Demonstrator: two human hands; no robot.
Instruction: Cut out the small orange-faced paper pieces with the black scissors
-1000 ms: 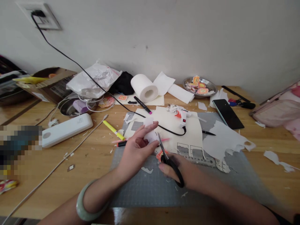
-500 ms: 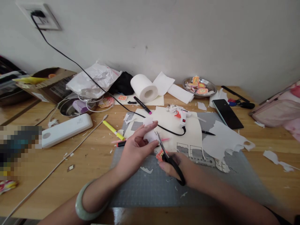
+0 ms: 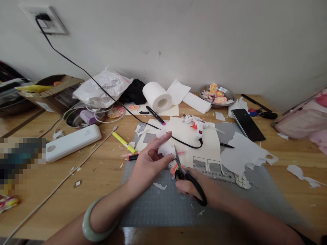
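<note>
At the far left of the bench (image 3: 58,217), a white power bank (image 3: 74,143) lies at a slant. A pale green bangle (image 3: 88,223) circles my left forearm. A yellow highlighter (image 3: 124,142) lies beyond my left grip (image 3: 146,163), which pinches a small piece of white paper (image 3: 166,149) between fingers and thumb, above the cutting mat (image 3: 153,207). Behind it are an uncapped black marker (image 3: 154,114) and a roll of white paper (image 3: 155,97) on its side. Below the piece, an orange cutout (image 3: 174,170) shows near the scissors (image 3: 191,178); I cannot tell what it rests on. My right grip (image 3: 192,185) is closed around the scissors' black handles, the blades rising at the piece's right edge, beside my left thumb. Farther right come a white glue gun (image 3: 199,129), a metal dish (image 3: 231,93) of orange cutouts, a torn white sheet (image 3: 241,154), a smartphone (image 3: 248,124) and a pink bag (image 3: 298,119).
</note>
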